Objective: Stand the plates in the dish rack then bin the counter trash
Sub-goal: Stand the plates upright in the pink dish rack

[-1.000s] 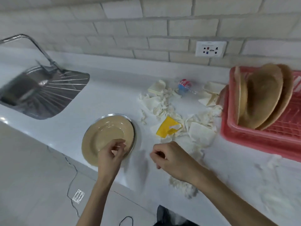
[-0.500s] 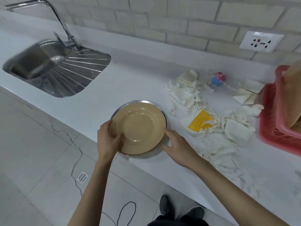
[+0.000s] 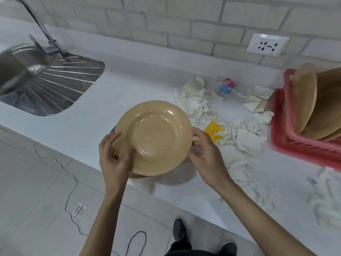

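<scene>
Gripping plate — L hand, R hand

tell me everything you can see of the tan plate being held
The tan plate is round, glossy, plastic or glazed-looking, with a wide rim and a sunken centre catching highlights. It is face up, tilted, held above the front edge of the white counter. The left hand grips its near-left rim, thumb on top; the right hand holds its right rim.

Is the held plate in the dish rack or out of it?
Out: the left hand and right hand grip the plate above the counter, apart from the red rack.
</scene>
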Demonstrator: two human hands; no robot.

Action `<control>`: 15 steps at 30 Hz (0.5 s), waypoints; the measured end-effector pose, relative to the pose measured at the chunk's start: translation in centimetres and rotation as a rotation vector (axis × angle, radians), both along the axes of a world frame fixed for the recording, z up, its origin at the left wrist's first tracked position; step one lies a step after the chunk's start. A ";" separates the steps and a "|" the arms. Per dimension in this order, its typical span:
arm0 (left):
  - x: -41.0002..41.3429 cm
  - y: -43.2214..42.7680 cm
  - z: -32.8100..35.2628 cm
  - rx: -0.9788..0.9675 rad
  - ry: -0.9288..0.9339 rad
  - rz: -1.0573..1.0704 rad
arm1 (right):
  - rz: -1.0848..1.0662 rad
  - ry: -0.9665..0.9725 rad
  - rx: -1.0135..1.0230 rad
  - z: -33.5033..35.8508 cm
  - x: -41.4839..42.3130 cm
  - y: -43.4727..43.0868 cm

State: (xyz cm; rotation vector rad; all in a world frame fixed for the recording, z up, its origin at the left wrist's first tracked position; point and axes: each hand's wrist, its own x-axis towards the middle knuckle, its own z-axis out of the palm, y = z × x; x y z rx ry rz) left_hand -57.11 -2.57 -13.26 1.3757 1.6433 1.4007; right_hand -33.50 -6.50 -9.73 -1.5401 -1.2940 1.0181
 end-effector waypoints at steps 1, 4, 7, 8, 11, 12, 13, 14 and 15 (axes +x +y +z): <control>1.6 -0.3 0.2 0.020 -0.023 -0.042 | -0.065 0.086 0.007 0.8 1.6 -0.6; 6.1 -1.6 0.6 0.017 -0.116 -0.127 | -0.151 0.190 0.054 2.9 5.4 -2.2; 11.7 -3.8 0.6 -0.022 -0.187 -0.211 | -0.175 0.158 0.117 4.7 9.3 -4.6; 13.3 -4.5 0.3 -0.032 -0.210 -0.233 | -0.192 0.152 0.130 5.0 10.6 -5.5; 17.5 -6.5 0.3 -0.065 -0.244 -0.272 | -0.217 0.139 0.165 5.8 13.9 -8.0; 18.8 -7.1 0.3 -0.089 -0.264 -0.274 | -0.220 0.150 0.168 6.1 14.8 -8.7; 20.8 -8.0 0.4 -0.117 -0.294 -0.285 | -0.222 0.161 0.171 6.5 16.2 -9.8; 22.8 -9.0 0.3 -0.140 -0.315 -0.293 | -0.211 0.174 0.178 6.8 17.6 -11.0; 24.6 -10.1 0.2 -0.152 -0.322 -0.298 | -0.196 0.179 0.189 7.0 18.9 -12.1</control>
